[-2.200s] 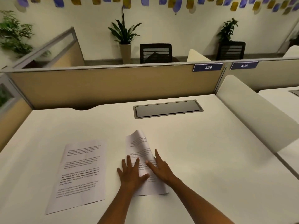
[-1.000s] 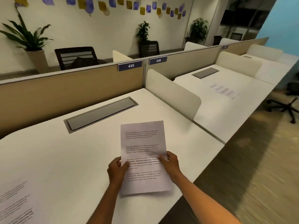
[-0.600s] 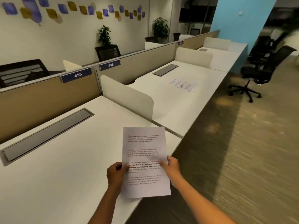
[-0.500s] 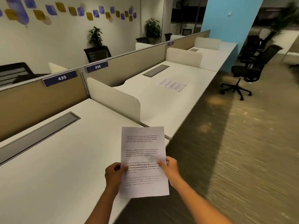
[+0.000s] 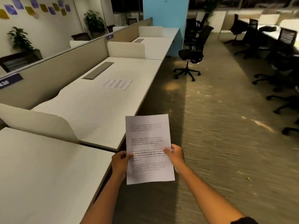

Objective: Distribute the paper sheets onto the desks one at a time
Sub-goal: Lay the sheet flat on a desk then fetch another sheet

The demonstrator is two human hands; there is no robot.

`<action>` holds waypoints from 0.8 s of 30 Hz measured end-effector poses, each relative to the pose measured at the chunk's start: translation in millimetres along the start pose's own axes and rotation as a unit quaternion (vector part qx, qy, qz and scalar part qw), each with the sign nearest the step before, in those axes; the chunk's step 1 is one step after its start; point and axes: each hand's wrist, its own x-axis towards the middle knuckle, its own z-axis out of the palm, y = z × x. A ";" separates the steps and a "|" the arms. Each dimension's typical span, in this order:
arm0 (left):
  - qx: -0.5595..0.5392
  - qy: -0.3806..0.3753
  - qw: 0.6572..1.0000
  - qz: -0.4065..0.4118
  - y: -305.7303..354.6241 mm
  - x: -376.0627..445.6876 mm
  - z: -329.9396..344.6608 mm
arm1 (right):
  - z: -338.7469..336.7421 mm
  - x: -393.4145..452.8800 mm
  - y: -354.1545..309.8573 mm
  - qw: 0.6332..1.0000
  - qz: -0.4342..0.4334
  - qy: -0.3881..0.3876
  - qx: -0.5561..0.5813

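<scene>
I held one printed sheet (image 5: 149, 149) in both hands, my left hand (image 5: 120, 162) on its left edge and my right hand (image 5: 175, 156) on its right edge, over the carpet beside the near desk (image 5: 40, 175). On the next desk (image 5: 97, 104) another sheet (image 5: 117, 84) lay flat.

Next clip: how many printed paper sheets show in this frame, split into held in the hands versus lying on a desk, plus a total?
Sheet held in the left hand and right hand: 1, the held sheet
Sheets lying on a desk: 1, the sheet on the next desk
Total: 2
</scene>
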 end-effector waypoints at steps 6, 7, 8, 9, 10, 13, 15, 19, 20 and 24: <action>0.009 -0.079 0.997 0.018 20.4 63.1 84.1 | -57.1 72.2 4.2 0.996 0.017 0.085 -0.023; 0.009 -0.088 0.996 0.016 23.3 75.1 96.3 | -63.7 85.3 5.0 0.995 0.019 0.096 -0.027; 0.011 -0.100 0.995 0.017 27.3 91.4 110.2 | -70.3 101.4 3.3 0.993 0.021 0.108 -0.032; 0.014 -0.109 0.994 0.018 30.2 109.0 122.6 | -76.0 118.6 2.0 0.992 0.024 0.120 -0.034; 0.019 -0.119 0.993 0.020 34.1 128.7 135.1 | -80.8 136.9 -1.4 0.991 0.028 0.129 -0.036; 0.025 -0.150 0.988 0.017 53.1 187.2 170.4 | -91.6 193.7 -17.1 0.987 0.036 0.147 -0.046; 0.029 -0.164 0.986 0.020 69.4 217.0 188.7 | -95.3 221.7 -31.4 0.986 0.036 0.158 -0.050; 0.042 -0.186 0.981 0.037 108.2 288.4 221.2 | -96.4 286.7 -60.4 0.981 0.031 0.185 -0.051; 0.046 -0.187 0.980 0.042 116.8 304.3 228.8 | -96.4 300.7 -66.3 0.979 0.032 0.193 -0.049; 0.053 -0.204 0.977 0.045 140.3 357.9 258.5 | -100.1 355.8 -78.4 0.976 0.040 0.210 -0.031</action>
